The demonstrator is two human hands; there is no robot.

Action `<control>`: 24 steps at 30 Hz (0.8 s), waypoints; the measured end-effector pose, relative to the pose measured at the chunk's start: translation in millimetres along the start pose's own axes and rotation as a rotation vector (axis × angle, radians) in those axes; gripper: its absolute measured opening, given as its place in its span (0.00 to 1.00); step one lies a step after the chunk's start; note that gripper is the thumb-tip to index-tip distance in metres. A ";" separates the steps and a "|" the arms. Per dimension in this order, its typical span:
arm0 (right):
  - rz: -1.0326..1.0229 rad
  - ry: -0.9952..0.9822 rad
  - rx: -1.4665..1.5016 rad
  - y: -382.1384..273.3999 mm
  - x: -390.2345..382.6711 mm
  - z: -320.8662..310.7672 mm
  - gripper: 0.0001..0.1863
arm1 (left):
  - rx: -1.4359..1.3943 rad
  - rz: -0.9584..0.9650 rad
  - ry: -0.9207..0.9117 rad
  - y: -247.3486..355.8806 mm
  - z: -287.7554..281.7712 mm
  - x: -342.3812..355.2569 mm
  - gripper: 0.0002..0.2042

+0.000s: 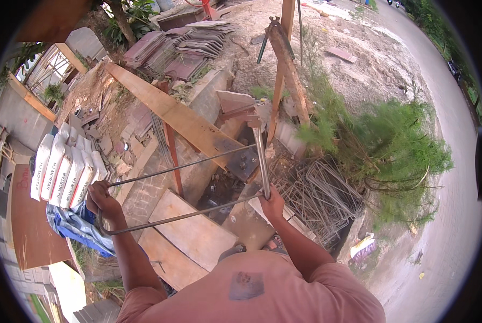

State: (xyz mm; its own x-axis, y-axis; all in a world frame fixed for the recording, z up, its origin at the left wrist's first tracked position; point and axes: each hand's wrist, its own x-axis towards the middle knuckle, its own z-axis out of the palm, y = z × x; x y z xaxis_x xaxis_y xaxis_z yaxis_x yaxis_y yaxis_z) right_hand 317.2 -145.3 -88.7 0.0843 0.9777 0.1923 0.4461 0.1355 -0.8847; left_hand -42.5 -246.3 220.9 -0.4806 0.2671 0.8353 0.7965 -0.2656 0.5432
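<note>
Left hand (102, 198) is gripping closed around the bent end of a thin grey steel rod (182, 167) bent into a U, stretching across to the wooden plank bench (171, 113); right hand (273, 203) is clutching the long grey metal bending lever (261, 159) upright, beside a pile of bent wire stirrups (321, 196).

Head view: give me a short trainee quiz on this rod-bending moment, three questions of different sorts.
1. True or false: the left hand grips the bent steel rod at its curved end.
2. What does the right hand hold? A) a hammer B) the long metal lever bar C) a sack
3. Fill in: the finished bent wire stirrups lie piled to the person's ____.

Key: 1 true; 2 B; 3 right.
</note>
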 end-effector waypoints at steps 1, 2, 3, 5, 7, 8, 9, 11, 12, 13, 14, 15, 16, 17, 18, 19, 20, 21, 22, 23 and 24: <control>-0.033 -0.021 -0.007 -4.9 11.4 -6.2 0.21 | -0.046 -0.062 0.011 -4.5 -3.0 -0.8 0.22; -0.063 -0.040 -0.014 -7.0 31.5 -16.4 0.21 | -0.164 -0.061 0.008 -9.2 -3.0 1.5 0.23; -0.095 -0.056 -0.025 -15.0 53.4 -28.7 0.21 | -0.158 -0.092 0.032 -5.7 2.0 7.8 0.23; -0.183 0.059 -0.049 -42.0 104.7 -52.4 0.21 | -0.155 -0.159 0.074 1.4 25.5 29.3 0.23; -0.291 0.018 -0.073 -66.5 137.7 -73.9 0.19 | 0.091 0.014 0.155 1.2 52.0 50.7 0.23; -0.345 0.002 -0.080 -81.2 148.7 -83.2 0.18 | -0.075 -0.209 0.180 -3.6 59.7 66.7 0.22; -0.264 -0.070 -0.071 -99.6 152.8 -92.1 0.16 | -0.164 -0.304 0.247 -7.1 67.5 81.2 0.22; -0.091 -0.215 -0.076 -129.7 153.8 -112.8 0.14 | -0.065 -0.297 0.183 -10.8 85.5 112.6 0.22; -0.096 -0.185 -0.041 -132.9 152.6 -118.9 0.14 | 0.090 -0.278 0.122 -14.4 95.4 127.1 0.22; -0.099 -0.156 -0.010 -133.1 151.3 -125.7 0.14 | 0.211 -0.379 0.065 -20.6 107.2 146.6 0.24; -0.114 -0.142 0.036 -135.9 149.5 -128.3 0.15 | 0.323 -0.377 -0.027 -59.5 106.2 173.8 0.25; -0.139 -0.173 0.026 -137.5 146.5 -131.8 0.15 | 0.482 -0.327 -0.123 -88.9 105.8 195.4 0.25; -0.152 -0.190 0.005 -132.4 141.4 -138.0 0.15 | 0.519 -0.320 -0.198 -65.0 125.4 186.6 0.23; -0.164 -0.207 -0.017 -128.5 135.0 -140.3 0.14 | 0.513 -0.360 -0.323 -66.8 139.5 178.9 0.23; -0.123 -0.222 -0.005 -128.2 124.6 -138.8 0.14 | 0.487 -0.417 -0.417 -95.7 142.1 179.7 0.22; -0.080 -0.248 0.014 -127.1 113.1 -132.9 0.13 | 0.472 -0.475 -0.509 -128.6 140.6 177.9 0.21; -0.020 -0.248 0.011 -122.8 102.1 -131.5 0.13 | 0.444 -0.503 -0.589 -138.7 156.7 160.7 0.20; 0.029 -0.257 -0.004 -117.2 92.5 -128.8 0.12 | 0.421 -0.529 -0.666 -144.6 167.4 142.5 0.20; 0.072 -0.272 -0.014 -110.3 84.3 -122.0 0.12 | 0.366 -0.636 -0.706 -168.9 171.4 131.3 0.20; 0.119 -0.286 -0.028 -102.9 77.7 -114.2 0.12 | 0.309 -0.745 -0.748 -197.8 177.0 117.7 0.20; 0.212 -0.268 -0.047 -94.9 71.5 -105.1 0.12 | 0.248 -0.770 -0.724 -218.4 183.2 99.9 0.20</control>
State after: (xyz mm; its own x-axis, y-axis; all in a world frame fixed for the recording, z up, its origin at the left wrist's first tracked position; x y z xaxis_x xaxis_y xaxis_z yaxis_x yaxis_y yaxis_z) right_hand 374.6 -105.1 53.7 -0.0549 0.9915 -0.1178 0.4846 -0.0767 -0.8714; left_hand -197.3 8.0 170.2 -0.6172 0.7866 -0.0151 0.4648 0.3800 0.7997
